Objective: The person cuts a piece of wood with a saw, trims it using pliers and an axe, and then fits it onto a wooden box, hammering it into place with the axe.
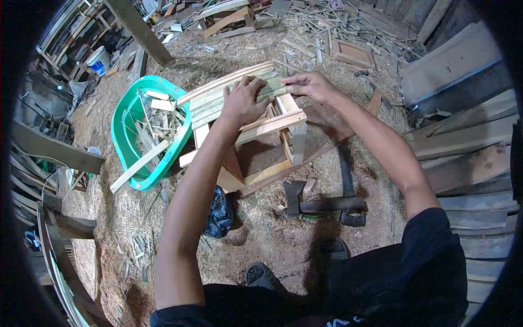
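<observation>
A small wooden stool-like frame [297,141] stands on the ground in front of me, with several pale slats [207,106] laid side by side along its far part. My left hand [244,102] rests on top of these slats, fingers spread and thumb pointing right. At their right end, my right hand [311,88] pinches the tip of a slat between thumb and fingers. A front rail [272,126] crosses the near side of the frame, and a gap between it and the slats shows the inside. The slats' surface under my left palm is hidden.
A green tub [121,139] of wood scraps stands left of the frame. Near my feet lie an axe-like tool [294,197], a dark-handled tool [347,174] and a black plastic bag [219,213]. A wooden post [139,30] rises at back left; boards [463,174] line the right.
</observation>
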Demonstrator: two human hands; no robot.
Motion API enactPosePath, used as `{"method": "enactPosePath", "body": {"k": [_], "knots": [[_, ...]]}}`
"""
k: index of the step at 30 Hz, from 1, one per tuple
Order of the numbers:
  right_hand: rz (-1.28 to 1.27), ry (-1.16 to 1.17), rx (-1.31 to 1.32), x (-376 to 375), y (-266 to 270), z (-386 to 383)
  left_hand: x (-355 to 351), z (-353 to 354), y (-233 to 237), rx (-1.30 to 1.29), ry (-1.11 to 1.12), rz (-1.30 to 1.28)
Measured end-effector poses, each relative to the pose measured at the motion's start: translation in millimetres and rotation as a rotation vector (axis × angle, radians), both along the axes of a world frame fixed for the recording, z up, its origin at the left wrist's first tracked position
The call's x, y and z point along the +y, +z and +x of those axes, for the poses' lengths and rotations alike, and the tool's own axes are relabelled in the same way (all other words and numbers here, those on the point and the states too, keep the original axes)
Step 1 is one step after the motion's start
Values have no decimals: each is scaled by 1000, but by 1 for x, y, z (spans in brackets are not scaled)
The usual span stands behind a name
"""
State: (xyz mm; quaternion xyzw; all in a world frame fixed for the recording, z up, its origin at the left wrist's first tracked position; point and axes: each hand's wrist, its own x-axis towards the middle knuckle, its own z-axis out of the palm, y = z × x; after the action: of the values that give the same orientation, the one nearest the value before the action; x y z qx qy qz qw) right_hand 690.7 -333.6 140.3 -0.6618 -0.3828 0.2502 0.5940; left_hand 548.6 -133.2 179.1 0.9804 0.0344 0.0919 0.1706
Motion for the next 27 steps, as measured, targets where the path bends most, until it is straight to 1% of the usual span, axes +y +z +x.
{"method": "enactPosePath", "body": {"k": [4, 7, 10, 13, 16, 20, 21, 24, 27], "knots": [[29, 6, -77, 2, -6, 5, -2, 1, 4, 38, 32, -16], [4, 17, 81, 2, -9, 5, 1, 0, 2, 21, 25, -42], [-24, -7, 28, 0, -4, 1, -1, 1, -5, -83, 38, 52], [6, 10, 135, 0, -1, -5, 1, 4, 1, 48, 60, -56], [-45, -7, 236, 0, 2, -5, -1, 6, 5, 75, 95, -39], [-23, -37, 167, 3, -6, -4, -4, 5, 6, 100, 108, -46], [-22, -46, 163, 4, -6, -4, -6, 6, 4, 84, 130, -9], [-50, -61, 128, 6, -2, -3, -4, 8, 6, 98, 122, -34], [-53, -8, 220, 1, 5, -6, -6, 7, 6, 103, 132, -49]]}}
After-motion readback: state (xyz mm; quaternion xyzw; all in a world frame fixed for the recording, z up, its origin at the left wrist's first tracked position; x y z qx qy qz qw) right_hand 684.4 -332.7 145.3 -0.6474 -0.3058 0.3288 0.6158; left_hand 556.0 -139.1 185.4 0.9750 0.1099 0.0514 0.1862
